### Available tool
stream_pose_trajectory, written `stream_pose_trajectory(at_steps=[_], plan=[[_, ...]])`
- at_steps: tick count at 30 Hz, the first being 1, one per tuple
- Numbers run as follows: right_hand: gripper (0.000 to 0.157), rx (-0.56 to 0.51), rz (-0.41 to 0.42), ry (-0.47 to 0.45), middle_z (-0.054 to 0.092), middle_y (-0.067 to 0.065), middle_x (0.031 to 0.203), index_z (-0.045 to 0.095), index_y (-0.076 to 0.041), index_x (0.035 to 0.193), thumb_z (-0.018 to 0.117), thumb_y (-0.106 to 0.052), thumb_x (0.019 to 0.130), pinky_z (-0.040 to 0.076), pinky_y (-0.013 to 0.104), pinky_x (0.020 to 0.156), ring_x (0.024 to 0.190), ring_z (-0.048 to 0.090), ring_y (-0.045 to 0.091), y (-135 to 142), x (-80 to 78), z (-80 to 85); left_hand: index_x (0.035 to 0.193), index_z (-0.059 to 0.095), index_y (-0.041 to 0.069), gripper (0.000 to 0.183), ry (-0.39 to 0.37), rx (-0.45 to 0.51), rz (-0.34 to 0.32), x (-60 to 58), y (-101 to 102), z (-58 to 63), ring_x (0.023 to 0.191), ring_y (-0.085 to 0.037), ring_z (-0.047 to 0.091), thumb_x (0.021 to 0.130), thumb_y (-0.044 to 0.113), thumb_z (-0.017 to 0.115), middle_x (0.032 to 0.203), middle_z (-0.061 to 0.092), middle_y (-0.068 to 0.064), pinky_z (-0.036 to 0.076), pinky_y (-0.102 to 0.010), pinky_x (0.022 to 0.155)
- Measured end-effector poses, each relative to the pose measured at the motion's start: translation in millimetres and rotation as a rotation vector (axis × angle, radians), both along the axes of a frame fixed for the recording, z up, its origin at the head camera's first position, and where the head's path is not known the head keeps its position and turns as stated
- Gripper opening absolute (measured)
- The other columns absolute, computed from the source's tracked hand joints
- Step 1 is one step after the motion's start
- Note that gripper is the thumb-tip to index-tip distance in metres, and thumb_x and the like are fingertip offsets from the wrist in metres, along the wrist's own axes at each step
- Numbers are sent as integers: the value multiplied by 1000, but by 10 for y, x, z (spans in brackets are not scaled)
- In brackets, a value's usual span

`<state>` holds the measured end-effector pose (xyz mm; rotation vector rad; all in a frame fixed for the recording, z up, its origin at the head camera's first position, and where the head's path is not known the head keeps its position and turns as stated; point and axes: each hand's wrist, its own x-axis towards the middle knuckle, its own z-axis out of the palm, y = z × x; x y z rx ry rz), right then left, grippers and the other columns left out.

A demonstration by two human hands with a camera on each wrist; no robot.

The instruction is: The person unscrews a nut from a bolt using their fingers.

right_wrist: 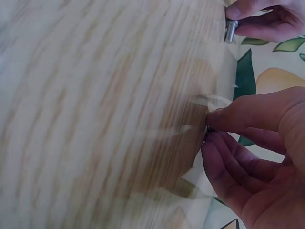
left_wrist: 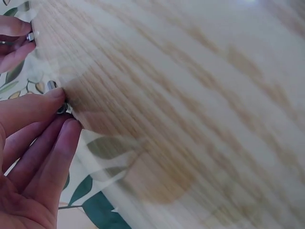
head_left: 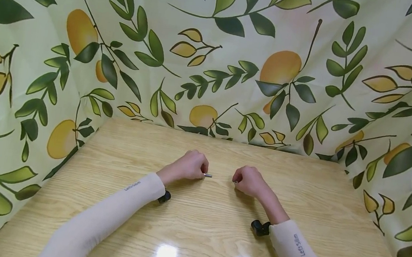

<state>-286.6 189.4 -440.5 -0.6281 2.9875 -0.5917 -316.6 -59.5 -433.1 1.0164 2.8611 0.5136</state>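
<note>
In the head view my left hand [head_left: 190, 166] pinches a short silver bolt [head_left: 208, 175], its shank pointing right toward the other hand. The right wrist view shows the shank and a wider head of that bolt [right_wrist: 230, 30] at the fingertips. My right hand [head_left: 249, 180] holds a small silver metal piece [left_wrist: 30, 36] between thumb and fingers, mostly covered by the fingertips; I cannot tell its exact kind. Both hands are low over the wooden table, facing each other with a short gap between them.
The wooden table [head_left: 194, 221] reaches back to a hanging cloth [head_left: 234, 85] printed with leaves and fruit, which also encloses both sides. Black wrist cameras [head_left: 260, 228] sit under the forearms, by the cuffs of light sleeves [head_left: 111, 211]. Two bright reflections lie near the front.
</note>
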Motion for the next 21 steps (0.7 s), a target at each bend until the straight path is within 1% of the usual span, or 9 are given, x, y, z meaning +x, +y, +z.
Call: stream_pose_trajectory(at_steps=[6,8,10,13,15,17,19,21], plan=[[11,-15,-35,-33,73,4,82,77,-7,88,73,0,81,56,35,74,77,63,16,36,-28,-16,82,79,13,4,18,10,1,-5,25,-32,74,-10,59,83,10,82,78,73,4,50,-27,73],[12,-37,-65,-56,73,4,83,77,-6,90,72,1,82,54,33,73,77,62,16,49,-24,-38,83,79,11,4,20,18,0,11,31,-40,74,-11,59,82,8,80,78,73,3,50,-27,72],[12,-73,-91,-99,71,5,84,77,-6,92,72,1,83,53,31,70,75,61,15,61,-8,-58,84,79,11,4,17,25,5,37,36,-51,74,-12,59,82,7,80,79,73,2,50,-27,72],[13,-135,-124,-178,68,6,85,75,-4,97,72,1,85,51,27,64,70,60,15,82,19,-68,85,79,10,4,-3,39,23,77,36,-61,74,-11,59,82,7,81,79,73,2,50,-27,72],[15,-163,-130,-219,65,6,84,74,-4,101,72,1,86,50,26,61,66,59,14,98,35,-59,85,79,11,4,-11,40,31,92,36,-70,74,-10,58,82,9,82,79,73,4,50,-27,73],[19,-169,-123,-242,63,6,83,72,-3,105,74,-1,87,49,26,61,64,58,14,120,42,-42,87,79,11,6,-32,48,30,96,35,-68,74,-11,60,83,10,83,80,73,3,50,-27,74],[27,-164,-106,-242,64,7,86,70,-2,113,76,-6,87,49,27,63,67,59,15,152,37,-11,91,78,10,12,-65,48,28,85,27,-49,78,-12,62,82,15,86,84,74,2,53,-28,76],[38,-182,-117,-241,66,10,93,66,-3,123,77,-14,88,50,29,67,73,63,18,209,21,27,101,78,8,25,-114,39,32,66,-3,-7,86,-15,66,83,23,87,92,76,-1,56,-30,81]])
